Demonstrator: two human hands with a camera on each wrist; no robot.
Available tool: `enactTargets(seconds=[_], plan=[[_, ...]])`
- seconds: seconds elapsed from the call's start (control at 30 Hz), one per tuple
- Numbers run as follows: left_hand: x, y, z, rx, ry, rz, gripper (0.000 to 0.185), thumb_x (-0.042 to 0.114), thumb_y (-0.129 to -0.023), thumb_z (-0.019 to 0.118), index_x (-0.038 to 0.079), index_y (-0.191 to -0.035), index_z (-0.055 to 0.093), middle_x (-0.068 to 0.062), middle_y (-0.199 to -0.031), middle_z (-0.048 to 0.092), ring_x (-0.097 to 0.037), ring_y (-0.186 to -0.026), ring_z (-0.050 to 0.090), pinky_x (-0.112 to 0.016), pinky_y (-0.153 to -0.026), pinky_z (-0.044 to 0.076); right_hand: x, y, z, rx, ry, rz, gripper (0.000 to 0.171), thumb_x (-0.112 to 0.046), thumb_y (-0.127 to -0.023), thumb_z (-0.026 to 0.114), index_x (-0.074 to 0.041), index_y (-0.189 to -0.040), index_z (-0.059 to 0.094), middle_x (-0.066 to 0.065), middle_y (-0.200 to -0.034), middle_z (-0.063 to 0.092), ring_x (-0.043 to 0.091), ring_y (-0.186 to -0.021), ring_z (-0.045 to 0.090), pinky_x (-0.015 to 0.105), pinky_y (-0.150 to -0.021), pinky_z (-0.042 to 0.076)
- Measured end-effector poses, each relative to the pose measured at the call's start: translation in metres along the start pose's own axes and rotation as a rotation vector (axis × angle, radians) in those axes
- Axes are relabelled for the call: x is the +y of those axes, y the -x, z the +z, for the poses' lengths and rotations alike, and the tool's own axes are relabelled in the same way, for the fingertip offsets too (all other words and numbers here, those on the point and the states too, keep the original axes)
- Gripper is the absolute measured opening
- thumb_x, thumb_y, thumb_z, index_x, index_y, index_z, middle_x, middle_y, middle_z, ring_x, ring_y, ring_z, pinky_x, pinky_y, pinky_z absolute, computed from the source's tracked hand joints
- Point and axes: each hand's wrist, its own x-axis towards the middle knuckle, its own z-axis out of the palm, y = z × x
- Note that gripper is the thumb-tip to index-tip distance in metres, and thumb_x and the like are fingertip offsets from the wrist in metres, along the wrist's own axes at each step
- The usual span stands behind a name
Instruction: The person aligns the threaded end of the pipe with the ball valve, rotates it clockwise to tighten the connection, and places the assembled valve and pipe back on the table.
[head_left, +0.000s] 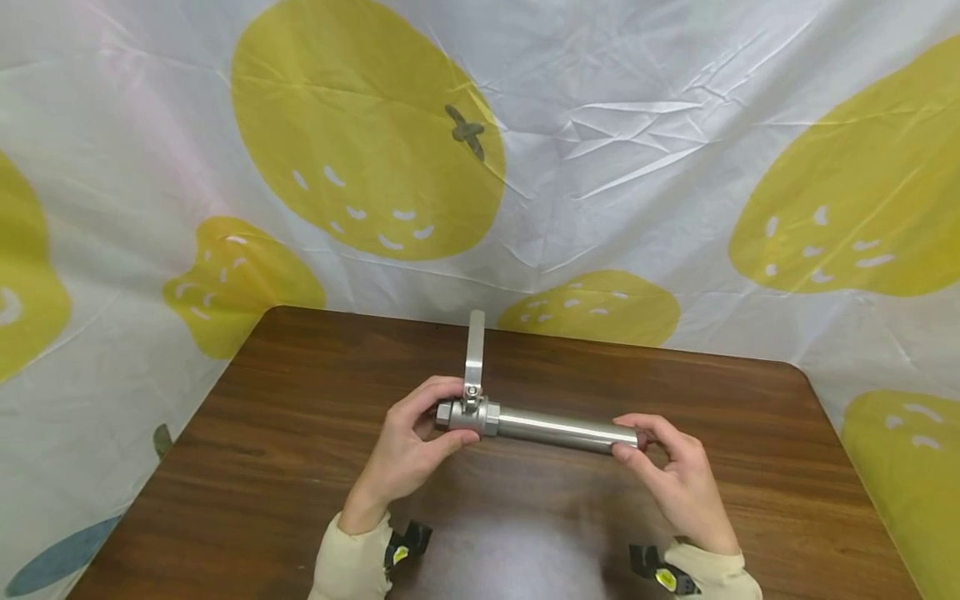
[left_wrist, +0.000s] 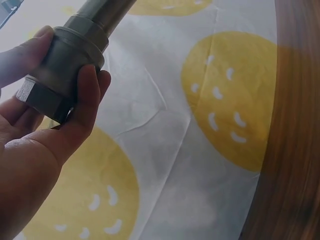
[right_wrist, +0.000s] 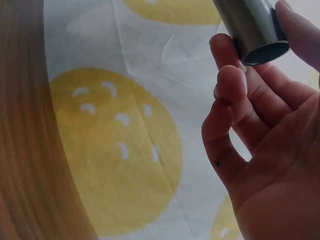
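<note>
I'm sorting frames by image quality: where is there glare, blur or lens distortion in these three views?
Head view: sharp, a pale sheen on the table near the sleeves, a bright streak along the metal pipe, and the backdrop bows like a wide lens. Left wrist view: the left hand is close and soft, the valve body clearer. Right wrist view: the table edge is smeared, the right hand dim.

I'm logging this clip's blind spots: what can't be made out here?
- Valve port: head view, the left hand covers it; left wrist view, fingers do.
- Pipe bore: right wrist view, too dark.
- Lever: outside both wrist views.
- Right hand thumb: right wrist view, cut by the edge.
- Wrist gear: head view, cut at bottom.
</note>
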Motion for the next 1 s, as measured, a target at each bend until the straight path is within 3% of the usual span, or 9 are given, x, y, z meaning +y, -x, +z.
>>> enactTargets(seconds=[0.27, 0.5, 0.77, 1.0], plan=[[-0.013, 0.002, 0.001, -0.002, 0.006, -0.077, 0.045, -0.009, -0.074, 0.076, -0.005, -0.115, 0.058, -0.023, -0.113, 0.058, -0.009, -0.1, 0.057, -0.02, -0.084, 0.053, 0.012, 0.001, 0.008, 0.006, -0.036, 0.138, 0.024, 0.0, -0.085, 0.07, -0.006, -0.107, 0.067, -0.002, -0.08, 0.065, 0.003, -0.076, 0.059, 0.018, -0.066, 0.048], [-0.029, 0.001, 0.006, -0.013, -0.016, -0.229, 0.047, -0.005, -0.072, 0.08, -0.001, -0.115, 0.059, -0.016, -0.115, 0.057, -0.01, -0.101, 0.056, -0.017, -0.087, 0.051, 0.029, 0.002, 0.017, 0.027, -0.088, 0.33, 0.025, -0.008, -0.088, 0.07, -0.005, -0.113, 0.064, -0.003, -0.086, 0.066, 0.005, -0.078, 0.06, 0.019, -0.066, 0.05], [-0.048, 0.002, 0.01, -0.079, -0.113, -0.471, 0.056, -0.006, -0.074, 0.077, -0.003, -0.126, 0.055, -0.02, -0.119, 0.058, -0.019, -0.094, 0.06, -0.018, -0.079, 0.053, 0.051, 0.008, 0.023, 0.019, -0.083, 0.342, 0.027, -0.008, -0.088, 0.069, -0.006, -0.115, 0.064, -0.001, -0.083, 0.063, 0.005, -0.075, 0.057, 0.02, -0.064, 0.047], [-0.066, 0.006, 0.012, -0.117, -0.142, -0.565, 0.05, -0.007, -0.074, 0.076, -0.007, -0.121, 0.058, -0.025, -0.112, 0.062, -0.025, -0.092, 0.067, -0.023, -0.075, 0.057, 0.069, 0.011, 0.027, -0.045, -0.043, 0.398, 0.029, -0.014, -0.089, 0.07, -0.004, -0.115, 0.064, 0.0, -0.082, 0.062, 0.005, -0.075, 0.056, 0.021, -0.064, 0.048]])
